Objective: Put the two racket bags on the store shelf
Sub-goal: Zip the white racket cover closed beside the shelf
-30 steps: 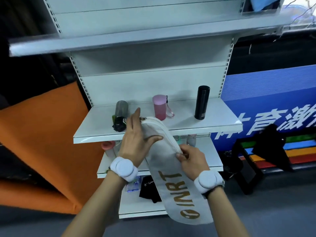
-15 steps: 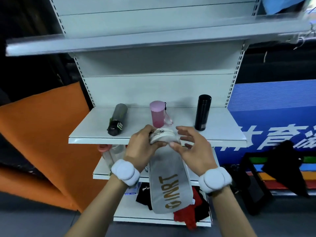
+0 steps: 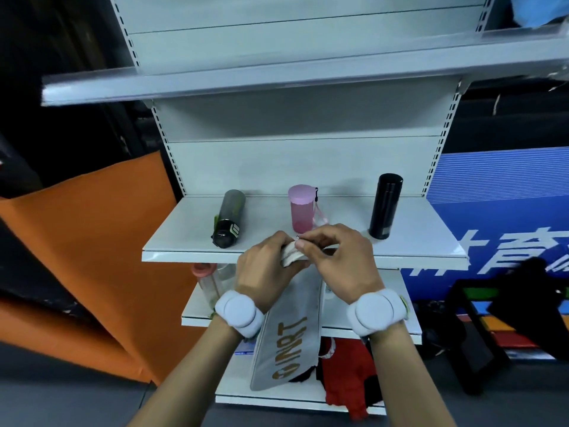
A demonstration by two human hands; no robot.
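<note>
We hold the grey racket bag (image 3: 286,328) by its top end, left hand (image 3: 264,274) wrapped round it and right hand (image 3: 335,266) pinching what looks like the zip pull, probably to close it. The bag hangs below our grip, in front of the shelf (image 3: 191,238), whose bottles stand just beyond

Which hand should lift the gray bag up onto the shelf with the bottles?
Probably the left hand: it grips the top of the gray racket bag, bearing its hanging weight. The right hand only pinches the zipper end, beside the shelf edge.
</note>
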